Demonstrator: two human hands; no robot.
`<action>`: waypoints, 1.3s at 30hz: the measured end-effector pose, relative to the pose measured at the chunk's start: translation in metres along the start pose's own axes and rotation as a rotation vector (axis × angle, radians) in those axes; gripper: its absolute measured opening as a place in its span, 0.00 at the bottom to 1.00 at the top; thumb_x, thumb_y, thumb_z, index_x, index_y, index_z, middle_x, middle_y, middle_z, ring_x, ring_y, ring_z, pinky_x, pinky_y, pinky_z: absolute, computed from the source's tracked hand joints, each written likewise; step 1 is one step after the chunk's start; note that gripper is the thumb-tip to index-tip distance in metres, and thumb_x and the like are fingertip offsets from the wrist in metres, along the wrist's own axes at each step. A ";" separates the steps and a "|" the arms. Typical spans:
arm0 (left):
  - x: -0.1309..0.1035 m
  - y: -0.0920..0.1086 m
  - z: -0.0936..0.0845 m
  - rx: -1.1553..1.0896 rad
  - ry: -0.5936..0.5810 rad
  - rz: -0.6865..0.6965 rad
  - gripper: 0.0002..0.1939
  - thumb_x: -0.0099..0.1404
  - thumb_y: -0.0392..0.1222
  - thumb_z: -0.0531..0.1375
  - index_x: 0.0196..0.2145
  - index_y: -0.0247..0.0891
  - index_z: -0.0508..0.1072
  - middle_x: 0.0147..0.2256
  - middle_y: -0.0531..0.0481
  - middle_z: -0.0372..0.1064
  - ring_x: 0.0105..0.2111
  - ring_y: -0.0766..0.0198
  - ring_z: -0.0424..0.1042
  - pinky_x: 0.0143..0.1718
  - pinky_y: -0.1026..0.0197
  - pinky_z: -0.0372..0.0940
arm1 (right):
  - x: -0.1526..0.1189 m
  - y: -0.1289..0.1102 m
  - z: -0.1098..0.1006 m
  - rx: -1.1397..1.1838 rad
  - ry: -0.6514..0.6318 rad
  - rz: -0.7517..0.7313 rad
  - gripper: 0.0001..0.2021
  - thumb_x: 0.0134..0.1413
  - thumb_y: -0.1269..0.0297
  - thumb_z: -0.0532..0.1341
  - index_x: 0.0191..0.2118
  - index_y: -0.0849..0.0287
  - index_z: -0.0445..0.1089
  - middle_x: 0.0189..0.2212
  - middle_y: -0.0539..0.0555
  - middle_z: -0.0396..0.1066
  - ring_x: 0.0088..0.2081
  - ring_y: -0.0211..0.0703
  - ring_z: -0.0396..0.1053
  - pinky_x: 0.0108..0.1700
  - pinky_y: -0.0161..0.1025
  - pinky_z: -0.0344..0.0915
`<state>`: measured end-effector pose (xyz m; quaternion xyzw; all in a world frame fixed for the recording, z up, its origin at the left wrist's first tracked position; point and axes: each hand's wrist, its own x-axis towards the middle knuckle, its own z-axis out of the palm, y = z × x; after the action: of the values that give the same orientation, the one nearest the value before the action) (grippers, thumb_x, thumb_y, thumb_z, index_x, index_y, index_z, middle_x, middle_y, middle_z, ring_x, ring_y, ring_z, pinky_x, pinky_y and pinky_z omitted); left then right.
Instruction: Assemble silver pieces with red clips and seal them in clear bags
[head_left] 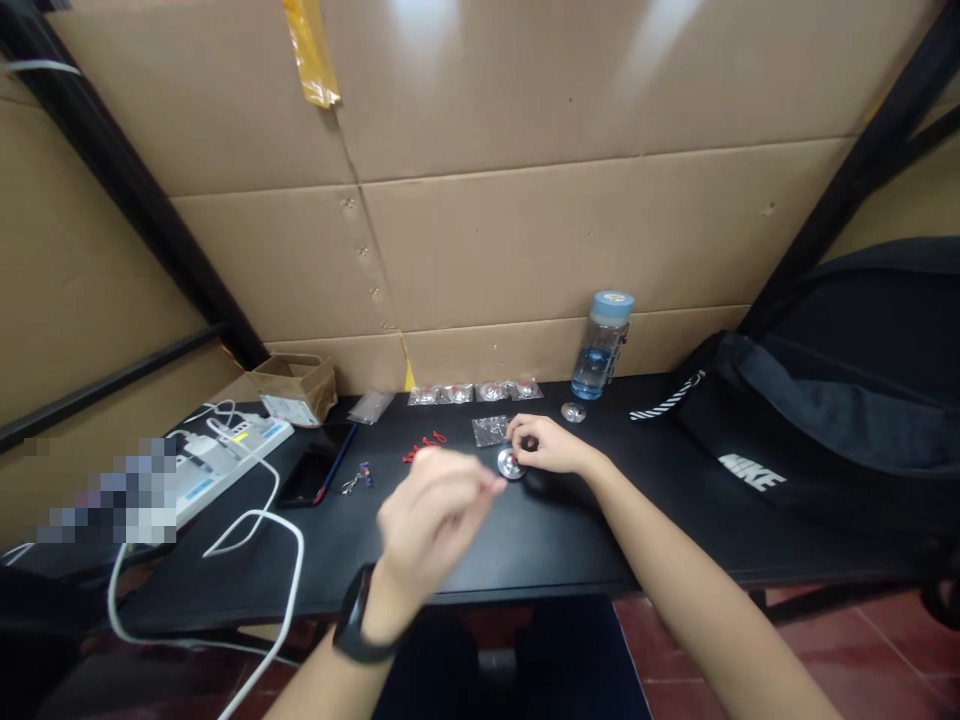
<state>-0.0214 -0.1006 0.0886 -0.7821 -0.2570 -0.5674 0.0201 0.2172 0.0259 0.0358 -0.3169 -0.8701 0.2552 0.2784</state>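
Observation:
Near the middle of the black table, my right hand (551,445) is closed, its fingertips on a shiny round metal disc (508,465). A small red bit shows at the disc beside the fingers. My left hand (435,515), slightly blurred, is raised just left of the disc with its fingers curled in a pinch; what it holds, if anything, I cannot make out. Several red cord loops (425,445) lie behind the left hand, partly hidden by it. A small clear plastic bag (490,431) lies behind the disc. Another metal disc (574,412) rests farther right.
Bagged discs (474,393) line the back of the table (330,560). A water bottle (598,345) and a black backpack (810,430) stand right. Left are a cardboard box (296,385), clear bags (371,406), a phone (311,470), a keychain (364,475) and a power strip (217,460).

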 end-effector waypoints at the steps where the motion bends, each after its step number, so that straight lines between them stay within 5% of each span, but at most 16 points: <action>1: 0.001 -0.013 0.005 -0.004 -0.104 -0.043 0.04 0.71 0.36 0.62 0.43 0.40 0.76 0.40 0.50 0.78 0.37 0.63 0.76 0.43 0.59 0.72 | 0.000 0.000 0.000 0.006 -0.010 -0.005 0.04 0.49 0.75 0.65 0.28 0.60 0.75 0.41 0.54 0.73 0.39 0.40 0.72 0.42 0.35 0.66; 4: 0.000 -0.059 0.020 -0.015 -0.478 -0.167 0.08 0.71 0.32 0.60 0.39 0.43 0.78 0.37 0.53 0.80 0.36 0.64 0.78 0.41 0.62 0.70 | 0.000 0.001 0.000 0.022 -0.038 -0.030 0.04 0.49 0.74 0.66 0.29 0.59 0.76 0.42 0.54 0.73 0.41 0.41 0.72 0.45 0.37 0.67; 8: 0.002 -0.107 0.032 -0.058 -0.656 -0.185 0.07 0.65 0.33 0.66 0.41 0.42 0.79 0.38 0.51 0.79 0.38 0.62 0.78 0.43 0.62 0.69 | 0.000 0.004 0.002 0.028 -0.078 -0.043 0.04 0.51 0.73 0.66 0.30 0.59 0.77 0.40 0.53 0.74 0.41 0.41 0.73 0.45 0.37 0.67; 11: 0.010 -0.130 0.030 -0.060 -0.578 -0.214 0.04 0.63 0.35 0.68 0.37 0.41 0.79 0.34 0.53 0.79 0.34 0.63 0.78 0.40 0.62 0.70 | 0.000 0.005 0.004 0.019 -0.100 -0.028 0.03 0.51 0.72 0.66 0.29 0.59 0.77 0.39 0.53 0.74 0.39 0.40 0.72 0.43 0.35 0.67; 15: 0.015 -0.152 0.017 0.027 -0.239 -0.364 0.04 0.63 0.42 0.69 0.36 0.41 0.79 0.33 0.53 0.80 0.33 0.60 0.80 0.42 0.60 0.72 | -0.001 0.004 -0.001 0.025 -0.094 0.002 0.03 0.54 0.67 0.67 0.31 0.58 0.77 0.37 0.52 0.75 0.36 0.39 0.72 0.38 0.34 0.66; 17: 0.011 -0.157 0.010 0.066 -0.186 -0.377 0.05 0.66 0.44 0.67 0.38 0.42 0.80 0.36 0.52 0.81 0.36 0.59 0.80 0.44 0.59 0.72 | -0.003 0.009 -0.010 0.015 -0.042 0.051 0.05 0.57 0.64 0.65 0.33 0.58 0.76 0.35 0.52 0.75 0.34 0.39 0.71 0.37 0.34 0.66; 20: 0.002 -0.162 0.003 0.126 -0.247 -0.322 0.08 0.72 0.42 0.59 0.42 0.43 0.79 0.42 0.51 0.80 0.42 0.58 0.79 0.49 0.57 0.71 | -0.010 0.028 -0.027 -0.107 0.135 0.182 0.07 0.60 0.63 0.61 0.36 0.58 0.76 0.34 0.53 0.75 0.34 0.41 0.72 0.38 0.37 0.68; 23: -0.007 -0.174 -0.002 0.227 -0.351 -0.299 0.11 0.73 0.40 0.55 0.45 0.42 0.78 0.44 0.48 0.79 0.45 0.56 0.77 0.50 0.55 0.69 | -0.020 0.058 -0.040 -0.371 0.293 0.336 0.13 0.56 0.64 0.64 0.46 0.58 0.75 0.44 0.58 0.75 0.45 0.49 0.73 0.51 0.45 0.68; 26: -0.018 -0.194 -0.006 0.345 -0.508 -0.331 0.11 0.71 0.39 0.56 0.45 0.42 0.79 0.43 0.47 0.79 0.44 0.53 0.76 0.50 0.52 0.69 | -0.029 0.086 -0.045 -0.520 0.290 0.477 0.22 0.54 0.63 0.66 0.56 0.59 0.72 0.55 0.63 0.72 0.56 0.57 0.69 0.59 0.52 0.64; 31: -0.029 -0.212 -0.009 0.311 -0.743 -0.326 0.11 0.69 0.39 0.59 0.45 0.45 0.80 0.45 0.49 0.78 0.45 0.56 0.74 0.51 0.55 0.66 | -0.032 0.102 -0.045 -0.523 0.255 0.506 0.22 0.55 0.65 0.64 0.56 0.59 0.72 0.54 0.63 0.74 0.55 0.55 0.72 0.60 0.49 0.65; 39: -0.018 -0.195 0.001 0.438 -0.706 -0.366 0.08 0.69 0.40 0.61 0.37 0.46 0.82 0.41 0.48 0.79 0.44 0.54 0.73 0.47 0.55 0.62 | -0.034 0.097 -0.055 -0.434 0.262 0.481 0.16 0.53 0.70 0.65 0.49 0.58 0.76 0.46 0.59 0.79 0.47 0.52 0.76 0.53 0.46 0.69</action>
<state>-0.1075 0.0619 0.0210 -0.8466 -0.4962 -0.1923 -0.0043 0.3145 0.0817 0.0043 -0.5948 -0.7612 0.0798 0.2459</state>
